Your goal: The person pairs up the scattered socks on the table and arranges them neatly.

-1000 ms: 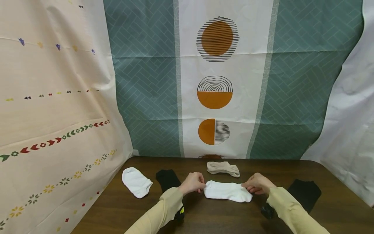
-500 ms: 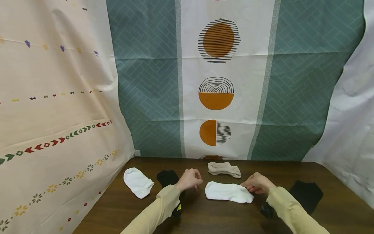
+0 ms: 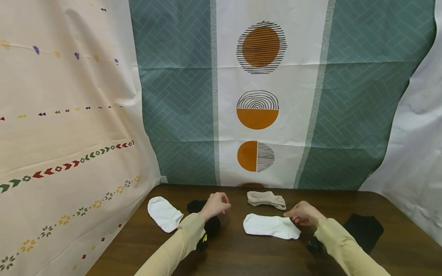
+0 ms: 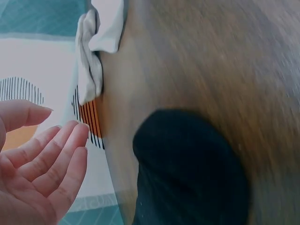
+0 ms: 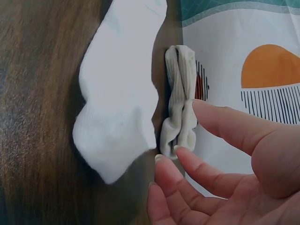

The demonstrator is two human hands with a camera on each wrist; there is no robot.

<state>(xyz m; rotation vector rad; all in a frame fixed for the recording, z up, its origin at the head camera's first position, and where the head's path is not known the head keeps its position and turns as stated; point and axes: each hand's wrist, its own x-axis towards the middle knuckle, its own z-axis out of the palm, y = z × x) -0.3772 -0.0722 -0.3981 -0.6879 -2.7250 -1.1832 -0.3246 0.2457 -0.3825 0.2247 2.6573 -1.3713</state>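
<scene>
Near a black sock (image 4: 192, 168), left fingers (image 4: 57, 172) relaxed

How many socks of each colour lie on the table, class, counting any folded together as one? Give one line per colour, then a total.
White: 2 (far-left sock, middle sock)
Black: 2 (partly hidden sock, far-right sock)
Beige: 1 (folded sock)
Total: 5

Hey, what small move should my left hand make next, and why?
I'd probably reach your left hand across to the far-left white sock: the hand is holding nothing, and that's the only other white sock in view besides the middle white sock, so they may be a pair.
</scene>
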